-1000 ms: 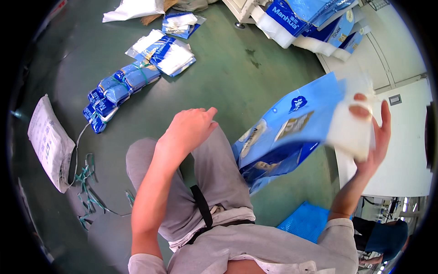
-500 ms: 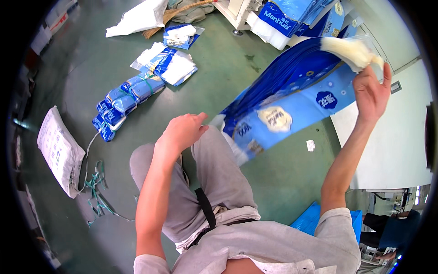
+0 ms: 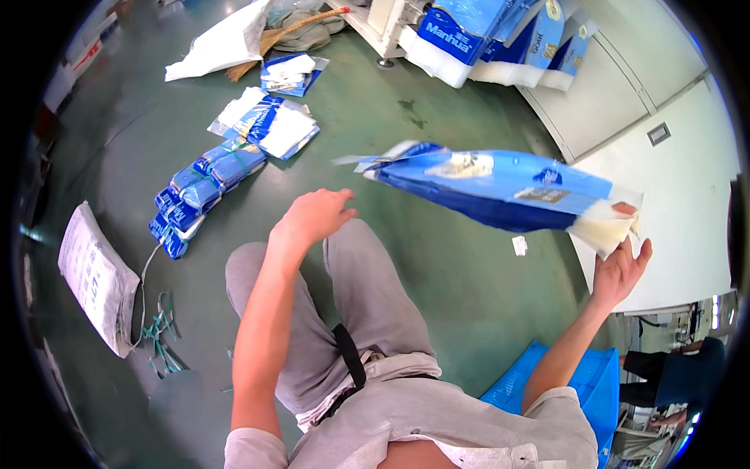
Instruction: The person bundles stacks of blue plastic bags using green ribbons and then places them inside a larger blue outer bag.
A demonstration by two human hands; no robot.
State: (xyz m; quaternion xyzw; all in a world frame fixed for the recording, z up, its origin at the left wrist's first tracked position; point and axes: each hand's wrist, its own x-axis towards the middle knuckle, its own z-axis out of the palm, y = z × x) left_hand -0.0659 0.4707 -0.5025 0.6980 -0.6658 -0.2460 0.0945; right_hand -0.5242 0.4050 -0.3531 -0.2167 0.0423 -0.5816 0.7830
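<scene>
A stack of blue printed plastic packaging bags [image 3: 500, 176] hangs in the air ahead of me, stretched sideways and slightly blurred. My right hand [image 3: 617, 273] grips its pale right end, one finger standing out from the rest. The far left end of the stack flaps loose. My left hand [image 3: 315, 216] hovers above my knees with nothing in it, its fingers and thumb apart. A gap lies between it and the bags.
Tied blue bundles [image 3: 191, 191] and flat bag piles [image 3: 269, 125] lie on the floor to the left, near a white sack [image 3: 98, 277] and green string [image 3: 162, 332]. More bags hang from a machine [image 3: 461, 39]. A blue crate [image 3: 598, 375] stands right; beyond it is a person [image 3: 687, 375].
My right hand has come down, and the stack has swung from a steep slant to nearly level, its left end rising away from my knees. My left hand has barely moved.
</scene>
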